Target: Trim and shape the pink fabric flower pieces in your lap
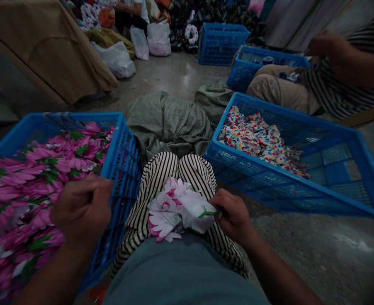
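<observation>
On my lap, over striped trousers, lies a small bunch of white and pink fabric flowers (166, 212). My right hand (233, 214) is closed at its right side, pinching the edge of a pale fabric flower (195, 209) with a green strip. My left hand (83, 209) is raised beside the left basket, apart from the lap. Its fingers are curled together, and whatever they may hold is too small or hidden to make out. Below and behind it, a blue plastic basket (120, 140) is heaped with pink fabric flowers (60, 159) with green leaf parts.
To my right stands a blue basket (330, 165) holding colourful printed fabric pieces (253, 133). Grey-green sacks (171, 118) lie ahead of my knees. A person in a striped top (361, 72) sits at right. More blue crates (223, 42) and white bags (117, 59) stand behind.
</observation>
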Action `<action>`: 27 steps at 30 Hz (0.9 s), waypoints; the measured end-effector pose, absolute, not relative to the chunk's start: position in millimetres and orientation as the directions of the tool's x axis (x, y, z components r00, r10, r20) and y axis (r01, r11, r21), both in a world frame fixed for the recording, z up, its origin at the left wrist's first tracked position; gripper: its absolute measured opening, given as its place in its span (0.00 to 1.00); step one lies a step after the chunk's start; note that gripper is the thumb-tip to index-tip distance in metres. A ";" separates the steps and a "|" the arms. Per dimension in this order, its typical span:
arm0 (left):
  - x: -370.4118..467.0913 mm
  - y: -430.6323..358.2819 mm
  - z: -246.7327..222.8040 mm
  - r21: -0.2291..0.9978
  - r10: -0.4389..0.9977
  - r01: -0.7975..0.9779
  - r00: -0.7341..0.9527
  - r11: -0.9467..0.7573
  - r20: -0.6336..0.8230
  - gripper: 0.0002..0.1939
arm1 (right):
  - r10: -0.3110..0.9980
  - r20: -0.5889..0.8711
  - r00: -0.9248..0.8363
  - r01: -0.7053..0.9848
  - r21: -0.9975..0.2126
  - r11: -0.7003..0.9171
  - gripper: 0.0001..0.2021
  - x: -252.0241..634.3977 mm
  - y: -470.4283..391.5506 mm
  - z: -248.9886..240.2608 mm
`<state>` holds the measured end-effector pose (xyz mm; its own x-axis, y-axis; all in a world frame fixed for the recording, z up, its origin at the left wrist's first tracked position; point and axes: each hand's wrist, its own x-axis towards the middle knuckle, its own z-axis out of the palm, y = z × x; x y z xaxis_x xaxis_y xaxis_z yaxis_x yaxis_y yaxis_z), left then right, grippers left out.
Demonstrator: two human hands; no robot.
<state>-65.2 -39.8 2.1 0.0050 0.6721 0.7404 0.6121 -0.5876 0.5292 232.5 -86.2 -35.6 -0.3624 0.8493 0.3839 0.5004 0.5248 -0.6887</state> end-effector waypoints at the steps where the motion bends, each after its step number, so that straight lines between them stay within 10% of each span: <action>1: -74.3 -34.4 0.4 0.495 0.638 0.667 -0.038 -0.557 0.769 0.03 | 0.839 0.408 -0.360 0.509 -0.668 0.543 0.13 235.0 -85.9 -36.8; 10: -7.1 -59.3 -12.4 0.276 0.572 0.522 0.573 -0.807 0.587 0.37 | 0.782 0.482 -0.395 0.517 -0.587 0.624 0.14 230.8 -86.6 -34.0; 14: 16.5 -69.5 -16.0 0.431 0.568 0.377 0.634 -0.820 0.525 0.13 | 0.807 0.457 -0.373 0.460 -0.664 0.589 0.09 228.3 -86.3 -31.4; 19: 23.0 -70.7 -14.5 0.960 0.898 0.232 0.437 -0.154 0.039 0.11 | 0.974 0.186 -0.129 0.193 -0.959 0.209 0.05 224.3 -80.9 -28.6; 22: 24.2 -69.1 -12.3 0.956 0.838 0.116 0.459 0.271 -0.293 0.09 | 0.981 -0.122 -0.154 -0.033 -0.991 -0.128 0.09 218.4 -78.9 -25.5; 27: 31.4 -65.6 -7.2 0.925 0.786 0.097 0.498 0.368 -0.365 0.14 | 0.901 -0.274 -0.338 -0.064 -0.948 -0.312 0.15 208.8 -75.2 -18.8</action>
<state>31.4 -65.6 -7.2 0.4985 0.7861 -0.3655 0.0971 0.3684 0.9246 208.8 -75.2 -18.8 -0.3376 0.9007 -0.2735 -0.0637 -0.3118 -0.9480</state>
